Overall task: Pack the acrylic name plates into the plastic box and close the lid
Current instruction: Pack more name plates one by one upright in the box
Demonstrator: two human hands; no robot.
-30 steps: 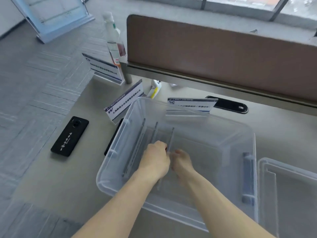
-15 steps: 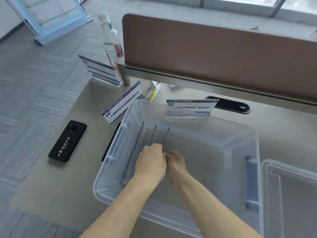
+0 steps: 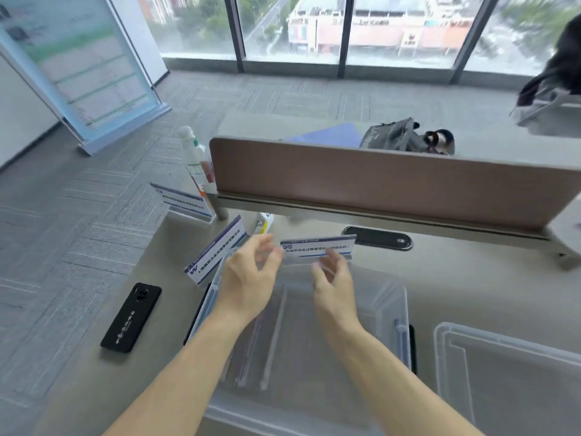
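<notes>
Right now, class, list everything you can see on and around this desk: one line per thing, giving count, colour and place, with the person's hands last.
Name plates outside box: three, clear with white-blue cards, desk's far left.
Name plates in box: several, clear, on edge; exact count unclear.
Plastic box: one, clear, open, desk centre.
Lid: one, clear, right of box.
Phone: one, black, desk's left edge.
Bottle: one, clear, white cap, by divider's left end.
Divider: one, brown, behind the box.
Cable port: one, black, under divider.
Backpack: one, grey, beyond divider.
Left hand: open, near middle plate.
Right hand: open, same plate.
</notes>
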